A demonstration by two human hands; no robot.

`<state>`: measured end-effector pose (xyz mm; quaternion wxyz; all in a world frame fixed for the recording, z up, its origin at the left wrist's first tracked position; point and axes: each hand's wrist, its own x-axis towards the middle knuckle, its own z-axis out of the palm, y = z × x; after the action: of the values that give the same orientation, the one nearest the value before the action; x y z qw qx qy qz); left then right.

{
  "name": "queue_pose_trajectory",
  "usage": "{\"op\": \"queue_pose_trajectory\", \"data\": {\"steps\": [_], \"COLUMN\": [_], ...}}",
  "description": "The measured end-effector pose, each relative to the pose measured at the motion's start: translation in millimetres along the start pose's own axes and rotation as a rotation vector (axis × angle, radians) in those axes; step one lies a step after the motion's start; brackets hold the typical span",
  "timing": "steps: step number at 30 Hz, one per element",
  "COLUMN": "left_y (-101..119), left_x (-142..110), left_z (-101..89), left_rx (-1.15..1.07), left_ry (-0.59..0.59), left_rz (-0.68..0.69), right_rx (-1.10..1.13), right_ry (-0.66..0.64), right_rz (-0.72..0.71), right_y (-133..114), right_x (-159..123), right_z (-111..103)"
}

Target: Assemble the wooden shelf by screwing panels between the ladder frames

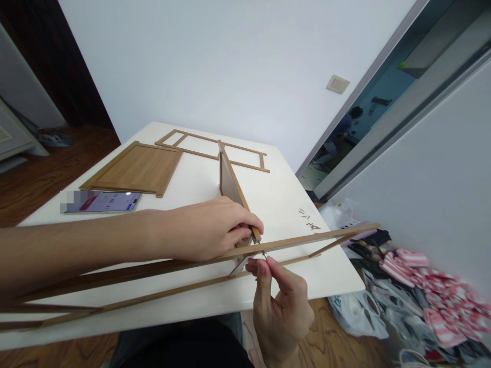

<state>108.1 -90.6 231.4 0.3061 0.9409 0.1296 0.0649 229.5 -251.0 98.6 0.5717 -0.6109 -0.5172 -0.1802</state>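
My left hand (215, 230) is closed over the near end of an upright wooden panel (235, 179), fingers wrapped on its top edge. Across that end runs the long rail of a wooden frame (307, 238), standing on its side along the table's near side. Thumb and fingers of my right hand (282, 301) pinch a small metal screw (264, 254) at the near face of this rail, level with the panel's end. How deep the screw sits cannot be seen.
On the white table (284, 204) lie a flat wooden panel (138, 168), another wooden frame (199, 137), a phone (115, 201) and several small screws (312, 226). Bags and striped cloth (441, 286) cover the floor at right. A person (341, 130) is beyond the doorway.
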Motion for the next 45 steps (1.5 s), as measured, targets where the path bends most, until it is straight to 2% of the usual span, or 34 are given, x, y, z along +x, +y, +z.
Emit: {"op": "queue_pose_trajectory", "data": {"steps": [5, 9, 11, 14, 17, 19, 21, 28, 34, 40, 45], "left_y": [-2.6, -5.2, -8.2, -12.3, -12.8, -12.0, -12.3, -21.4, -18.8, -15.4, -15.2], "left_x": [2.1, 4.8, 7.4, 14.1, 22.8, 28.0, 31.9, 43.5, 51.8, 47.7, 48.6], "left_z": [0.7, -4.0, -9.4, -17.0, -19.4, -17.8, -14.6, 3.7, 12.7, 5.0, 2.5], "left_rx": [0.004, 0.116, 0.242, 0.406, 0.428, 0.426, 0.449, 0.519, 0.633, 0.601, 0.569], "left_ry": [0.018, -0.024, -0.006, 0.021, -0.102, -0.204, -0.253, -0.126, -0.076, -0.138, -0.184], "left_rz": [0.048, 0.108, 0.175, 0.344, 0.447, 0.455, 0.472, 0.548, 0.545, 0.573, 0.520], "right_rx": [0.016, 0.061, 0.066, 0.053, 0.043, 0.042, 0.044, 0.038, -0.037, -0.058, -0.051], "right_ry": [0.001, -0.005, -0.004, -0.002, 0.004, 0.019, 0.049, 0.092, 0.083, 0.069, 0.060], "right_rz": [-0.034, -0.044, -0.045, -0.024, -0.037, -0.064, -0.089, -0.114, -0.106, -0.124, -0.127], "right_y": [-7.6, -9.0, -9.0, -9.6, -8.7, -6.7, -4.4, -3.3, -7.0, -8.4, -9.8], "right_x": [10.4, 13.1, 13.0, 13.2, 13.3, 12.7, 11.6, 12.7, 17.0, 17.6, 18.6], "right_z": [0.9, 2.2, 2.3, 1.5, 0.9, 1.7, 3.3, 5.6, 3.6, 0.5, -0.7]}}
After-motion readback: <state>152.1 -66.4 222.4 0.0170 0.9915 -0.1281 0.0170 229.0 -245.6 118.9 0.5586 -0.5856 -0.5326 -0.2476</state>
